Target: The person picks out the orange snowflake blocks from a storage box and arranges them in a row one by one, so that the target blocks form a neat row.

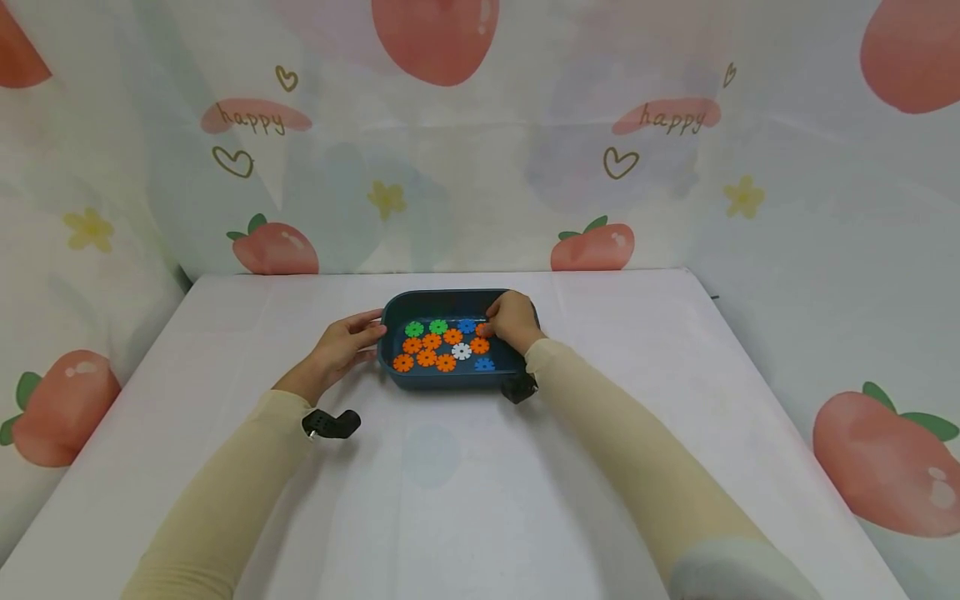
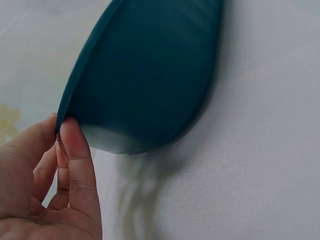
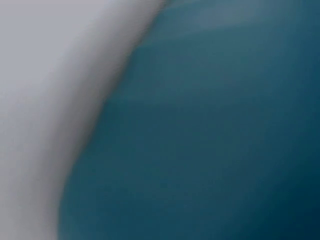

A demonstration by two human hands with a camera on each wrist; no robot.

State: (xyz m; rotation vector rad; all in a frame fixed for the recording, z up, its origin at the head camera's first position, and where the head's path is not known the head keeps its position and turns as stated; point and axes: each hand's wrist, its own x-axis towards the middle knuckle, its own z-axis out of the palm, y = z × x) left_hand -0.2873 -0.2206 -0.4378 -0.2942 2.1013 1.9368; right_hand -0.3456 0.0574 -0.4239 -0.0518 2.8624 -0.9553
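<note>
A dark blue-green tray point(image 1: 450, 381) stands on the white table, holding several small notched flower-shaped discs. Among them are orange discs point(image 1: 426, 357), green discs point(image 1: 438, 327), blue discs point(image 1: 484, 365) and a white disc point(image 1: 461, 352). At the tray's left end, my left hand point(image 1: 341, 346) pinches the rim between thumb and finger; the left wrist view shows these fingertips point(image 2: 74, 131) on the rim. My right hand point(image 1: 514, 320) reaches over the right end, fingers curled, pinching a partly hidden orange disc point(image 1: 481, 330). The right wrist view shows only the blurred tray side point(image 3: 190, 140).
The white table point(image 1: 420, 500) runs to a patterned cloth backdrop point(image 1: 480, 183) behind and at both sides. A black wrist strap point(image 1: 330, 423) is on the left wrist, and another black piece point(image 1: 519, 387) hangs under the right wrist, close to the tray's front wall.
</note>
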